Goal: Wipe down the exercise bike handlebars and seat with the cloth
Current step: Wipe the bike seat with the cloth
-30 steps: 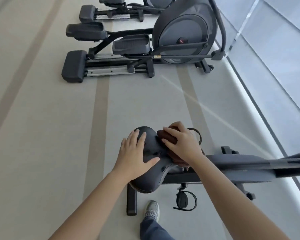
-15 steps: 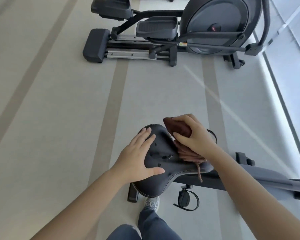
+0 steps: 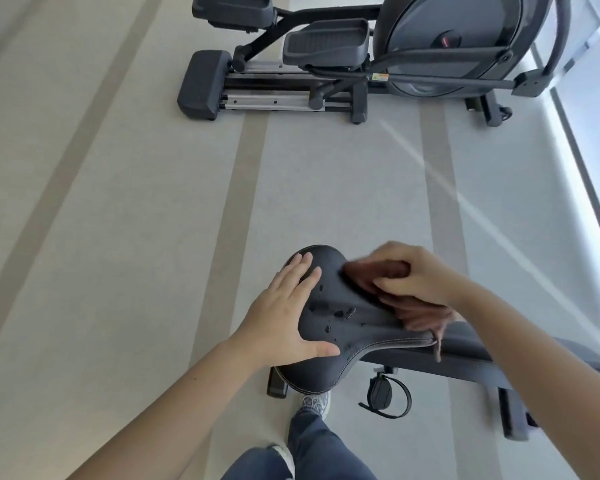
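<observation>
The black exercise bike seat (image 3: 340, 320) sits in the lower middle of the head view, with several water droplets on its top. My left hand (image 3: 284, 310) lies flat on the seat's left side, fingers spread and thumb hooked over the near edge. My right hand (image 3: 413, 275) presses a bunched brown cloth (image 3: 420, 315) against the seat's right side. A corner of the cloth hangs over the seat's nose. The handlebars are out of view.
The bike's dark frame (image 3: 471, 358) runs off to the right, with a strapped pedal (image 3: 383, 393) below it. A grey elliptical trainer (image 3: 361, 64) stands across the floor ahead. A window wall (image 3: 596, 116) lines the right side. My jeans and shoe (image 3: 314, 403) show below the seat.
My right hand has slid the cloth across the seat's right side, from its far edge toward the middle. My left hand stays on the seat. The view tilted down slightly.
</observation>
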